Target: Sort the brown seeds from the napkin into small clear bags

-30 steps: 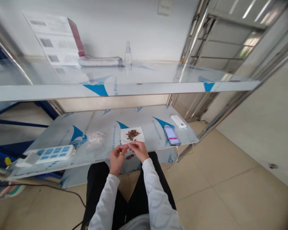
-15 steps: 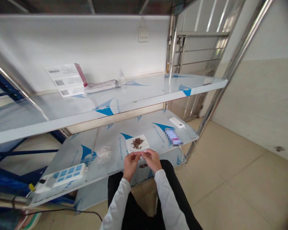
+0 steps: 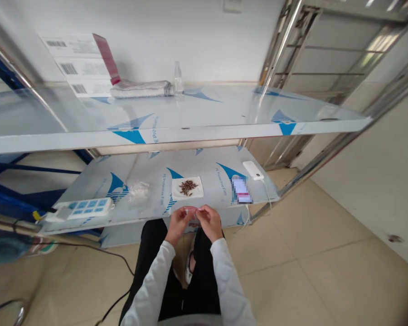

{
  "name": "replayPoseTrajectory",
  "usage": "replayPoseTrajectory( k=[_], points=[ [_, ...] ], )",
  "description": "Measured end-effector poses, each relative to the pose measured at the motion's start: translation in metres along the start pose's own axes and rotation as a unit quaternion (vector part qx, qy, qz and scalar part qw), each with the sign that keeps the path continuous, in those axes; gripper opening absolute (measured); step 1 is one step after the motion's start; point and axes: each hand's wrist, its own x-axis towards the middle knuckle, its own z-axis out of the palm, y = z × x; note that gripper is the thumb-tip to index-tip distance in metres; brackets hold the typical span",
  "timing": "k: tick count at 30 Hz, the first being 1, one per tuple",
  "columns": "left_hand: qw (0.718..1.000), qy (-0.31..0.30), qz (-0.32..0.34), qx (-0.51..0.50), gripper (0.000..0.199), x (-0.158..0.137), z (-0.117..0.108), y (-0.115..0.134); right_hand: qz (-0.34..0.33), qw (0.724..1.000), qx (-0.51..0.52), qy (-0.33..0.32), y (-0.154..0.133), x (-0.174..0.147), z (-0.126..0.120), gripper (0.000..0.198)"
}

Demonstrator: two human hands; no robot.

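My left hand [image 3: 178, 224] and my right hand [image 3: 209, 222] meet fingertip to fingertip just off the front edge of the lower shelf. Both are closed in a pinch; whatever lies between the fingers is too small to make out. Right beyond them, a white square sheet or shallow dish [image 3: 197, 193] rests on the shelf and bears a heap of small dark brown pieces [image 3: 187, 187]. To the left of it lies a crumpled clear plastic bag [image 3: 138, 193].
The lower shelf [image 3: 211, 172] also carries a power strip [image 3: 92, 208], a blurred-out phone [image 3: 241, 190] and a white cabled device [image 3: 253, 170]. Above, the upper shelf [image 3: 207, 115] holds a carton [image 3: 80, 68], a folded cloth [image 3: 141, 89] and a clear bottle [image 3: 178, 79]. A black cable [image 3: 117, 253] hangs at left.
The camera view has tipped downward and shifted, so more floor and my legs show. My hands remain pinched together and now appear slightly farther from the white sheet.
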Motion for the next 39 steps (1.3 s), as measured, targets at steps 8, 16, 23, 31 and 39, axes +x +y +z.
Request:
replayPoseTrajectory(
  k=[8,16,23,31,39],
  points=[
    [0.998,0.062,-0.011,-0.021,0.033,-0.024,0.000,0.001,0.021,0.997,0.008,-0.078,0.009,-0.017,-0.004,0.035],
    [0.998,0.028,-0.056,-0.018,0.034,-0.037,-0.021,-0.012,0.045,0.997,0.025,-0.052,0.015,-0.036,0.017,0.037],
    [0.997,0.072,-0.025,-0.003,0.029,-0.023,-0.039,-0.020,0.067,0.998,0.000,-0.018,0.016,-0.017,0.019,0.031],
    [0.997,0.064,-0.026,-0.016,0.026,-0.010,-0.036,-0.029,0.119,0.987,0.069,-0.084,0.017,0.003,0.016,0.032],
    [0.973,0.158,-0.055,0.157,0.045,0.024,-0.084,-0.044,0.162,0.985,0.065,0.010,0.042,0.105,-0.022,0.052]
  ],
)
